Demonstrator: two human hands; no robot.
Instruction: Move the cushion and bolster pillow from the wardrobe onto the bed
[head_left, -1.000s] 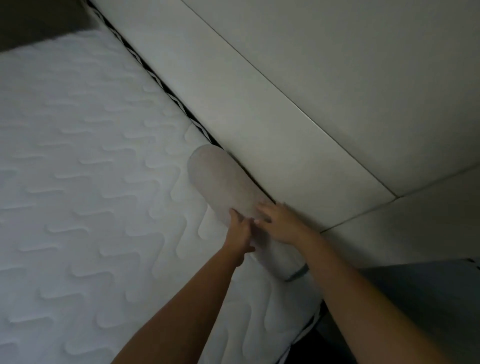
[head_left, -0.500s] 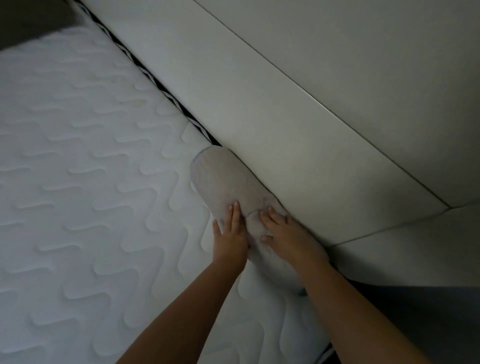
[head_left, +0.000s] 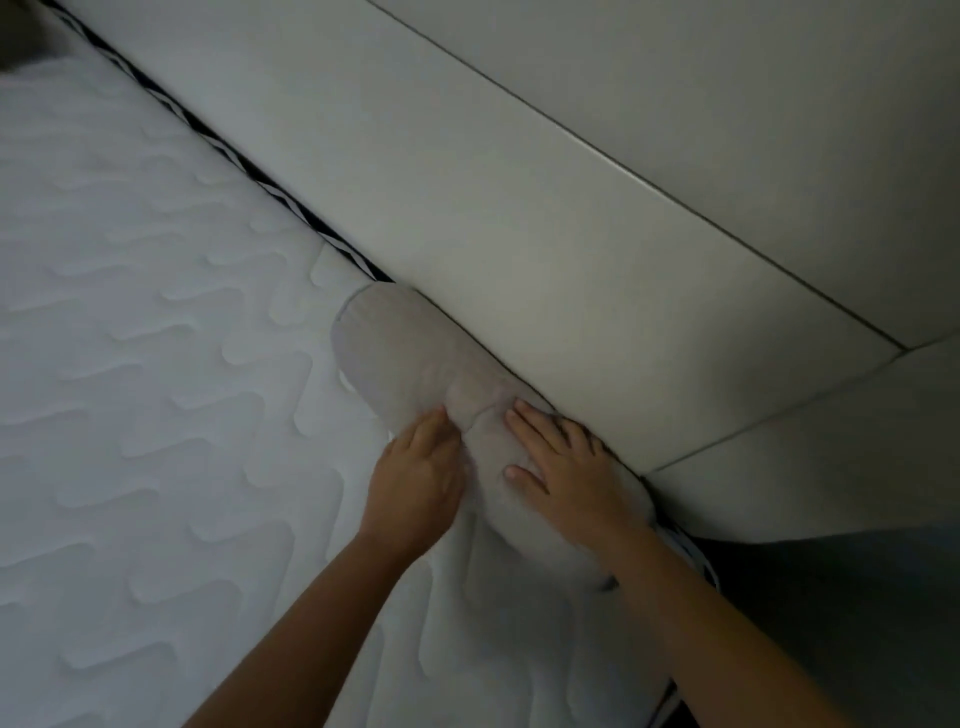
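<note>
We take this for a home bedroom, a bare white quilted mattress (head_left: 156, 415) filling our view, black-and-white patterned edging (head_left: 270, 182) along the mattress's far side, a pale panelled headboard or wall (head_left: 519, 234) rising beyond that side, a grey bolster pillow (head_left: 405, 353) lying on the mattress against the panels.

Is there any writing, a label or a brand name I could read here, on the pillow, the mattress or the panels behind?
No readable text anywhere in view.
Bolster pillow: plain grey cloth, no visible tag or print.
Mattress: only a quilted wave pattern; its edge band is a black-and-white zigzag, not letters.
Wall panels: bare.
</note>
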